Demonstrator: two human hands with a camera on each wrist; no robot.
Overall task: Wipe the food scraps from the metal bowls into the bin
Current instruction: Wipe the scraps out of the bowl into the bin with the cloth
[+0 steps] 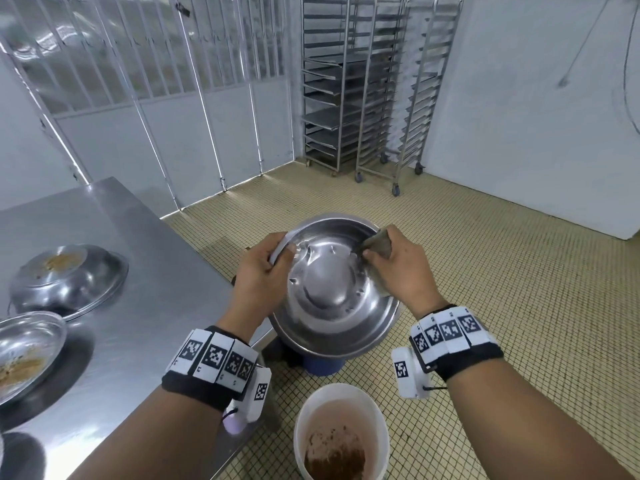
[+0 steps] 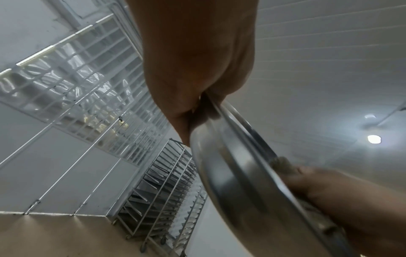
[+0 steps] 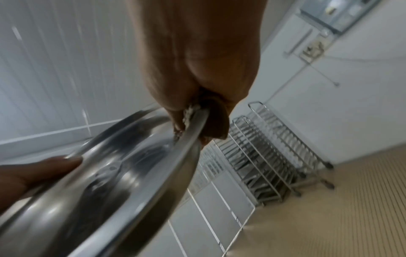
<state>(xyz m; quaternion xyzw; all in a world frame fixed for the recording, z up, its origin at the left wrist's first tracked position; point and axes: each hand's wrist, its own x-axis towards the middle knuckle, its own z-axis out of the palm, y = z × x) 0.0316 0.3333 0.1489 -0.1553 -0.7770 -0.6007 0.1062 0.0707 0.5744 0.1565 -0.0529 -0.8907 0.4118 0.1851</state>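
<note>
Nearest, white bucket on tiled floor; left hand grips bowl, right hand pinches cloth; steel table left, racks far.

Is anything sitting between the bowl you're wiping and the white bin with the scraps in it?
Nothing visible does. The left hand holds the metal bowl by its rim while the right hand presses a cloth inside. The white bin stands open on the floor, nearer the person than the bowl, with only bare tiles between them.
</note>
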